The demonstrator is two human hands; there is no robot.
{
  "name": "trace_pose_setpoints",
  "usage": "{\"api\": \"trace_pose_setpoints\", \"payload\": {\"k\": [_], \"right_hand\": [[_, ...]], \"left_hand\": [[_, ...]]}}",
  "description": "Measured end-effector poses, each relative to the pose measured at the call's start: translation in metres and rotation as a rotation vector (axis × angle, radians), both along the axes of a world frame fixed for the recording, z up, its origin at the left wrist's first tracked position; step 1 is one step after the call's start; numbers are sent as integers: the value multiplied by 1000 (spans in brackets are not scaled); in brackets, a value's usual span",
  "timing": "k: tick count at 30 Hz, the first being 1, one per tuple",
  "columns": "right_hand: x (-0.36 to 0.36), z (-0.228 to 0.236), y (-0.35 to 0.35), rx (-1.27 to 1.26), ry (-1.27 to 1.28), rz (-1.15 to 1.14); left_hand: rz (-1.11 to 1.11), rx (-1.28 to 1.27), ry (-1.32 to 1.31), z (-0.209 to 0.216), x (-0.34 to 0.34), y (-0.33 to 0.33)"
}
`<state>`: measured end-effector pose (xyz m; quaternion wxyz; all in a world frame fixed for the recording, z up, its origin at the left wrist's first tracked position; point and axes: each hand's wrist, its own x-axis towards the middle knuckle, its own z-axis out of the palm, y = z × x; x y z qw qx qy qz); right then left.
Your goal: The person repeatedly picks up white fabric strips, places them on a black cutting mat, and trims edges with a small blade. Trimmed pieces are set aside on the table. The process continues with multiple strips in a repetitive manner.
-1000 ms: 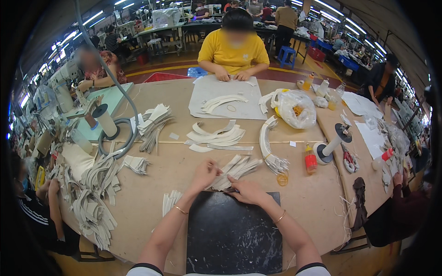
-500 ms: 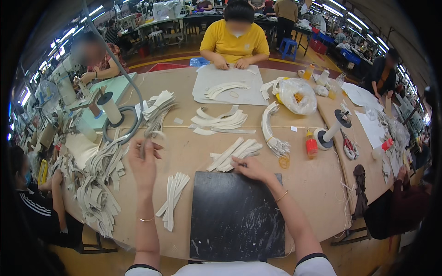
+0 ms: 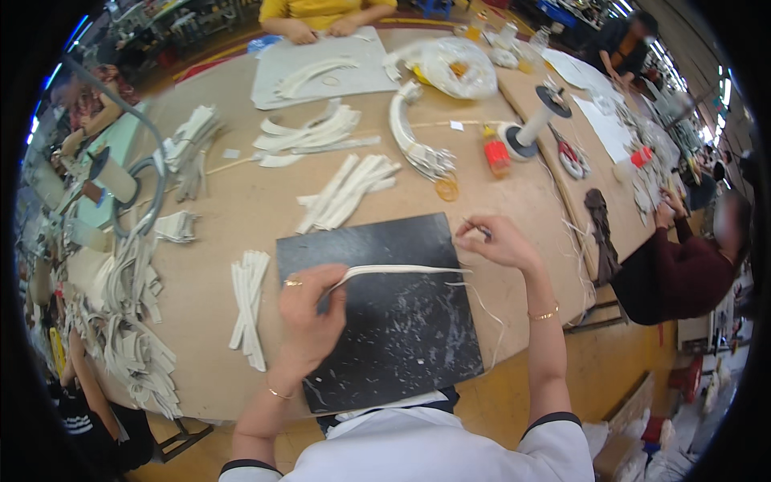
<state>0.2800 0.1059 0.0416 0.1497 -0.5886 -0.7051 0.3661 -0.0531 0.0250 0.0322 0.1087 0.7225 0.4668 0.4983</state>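
Left hand (image 3: 312,315) pinches one end of a narrow white fabric strip (image 3: 401,270) between thumb and fingers — strip stretches rightward over the scuffed black board (image 3: 393,345), its other end near the right hand (image 3: 499,243). Right hand is raised by the board's right edge, thumb and fingertips close together; small dark thing at the fingers, can't tell what, nor whether they clamp anything. Loose white thread (image 3: 491,309) trails off the board's right side. Crossed strip bundle (image 3: 250,309) lies left of the board, another strip pile (image 3: 349,193) just beyond it — rubber bands (image 3: 446,189) and a red-and-yellow bottle (image 3: 495,153) farther right on the brown tabletop (image 3: 209,269).
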Motion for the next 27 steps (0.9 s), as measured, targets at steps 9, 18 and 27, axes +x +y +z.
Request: {"api": "trace_pose_setpoints", "payload": {"k": [9,18,27], "right_hand": [[13,-49,-84,-103,145,-207],[-3,-36,-94,74,-52,-229],[-70,16,-152,-427,781,-85]], "left_hand": [[-226,-414,772,-22,-49,-38],[-171,-554,477,-47,45,-47],[-542,-669,-116,-36,21,-69]]}}
